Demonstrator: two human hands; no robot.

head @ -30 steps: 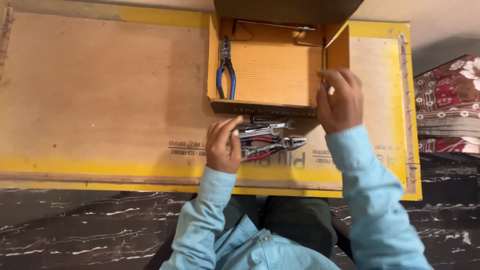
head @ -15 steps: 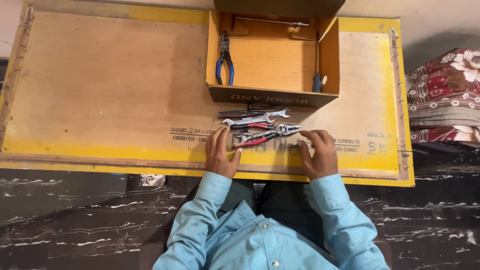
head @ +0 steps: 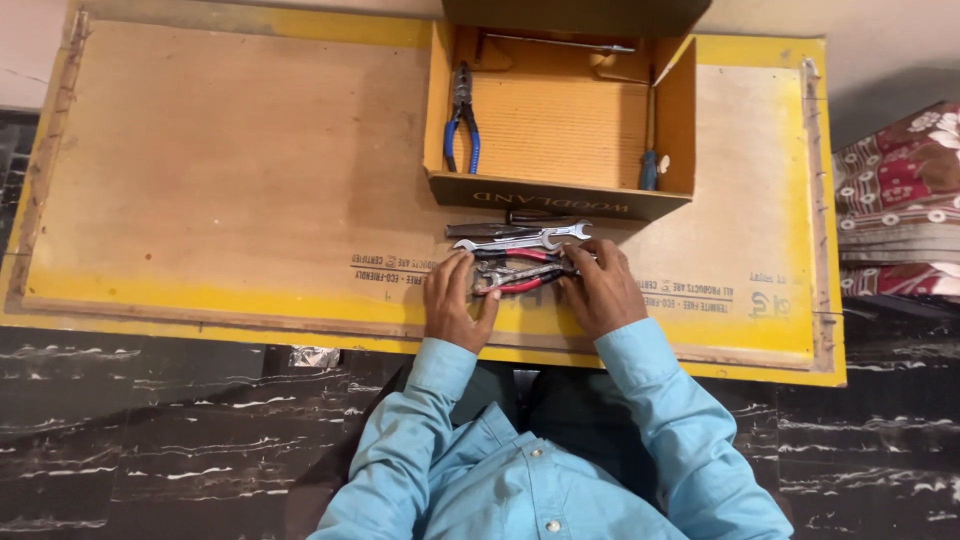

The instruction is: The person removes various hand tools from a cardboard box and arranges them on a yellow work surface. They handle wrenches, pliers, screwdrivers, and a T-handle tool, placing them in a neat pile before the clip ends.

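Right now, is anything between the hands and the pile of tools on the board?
Nothing visible. The left hand and right hand already touch the pile of tools from either side, just in front of the cardboard box.

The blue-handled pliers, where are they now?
In the head view, the blue-handled pliers lie inside the open cardboard box, along its left wall, beyond both hands.

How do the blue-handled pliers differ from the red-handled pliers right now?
The blue-handled pliers lie alone inside the cardboard box; the red-handled pliers lie on the board in a pile of wrenches. The blue pair points lengthwise away from the person, the red pair crosswise. Nothing touches the blue pair; the left hand and right hand flank the red. Both lie flat.
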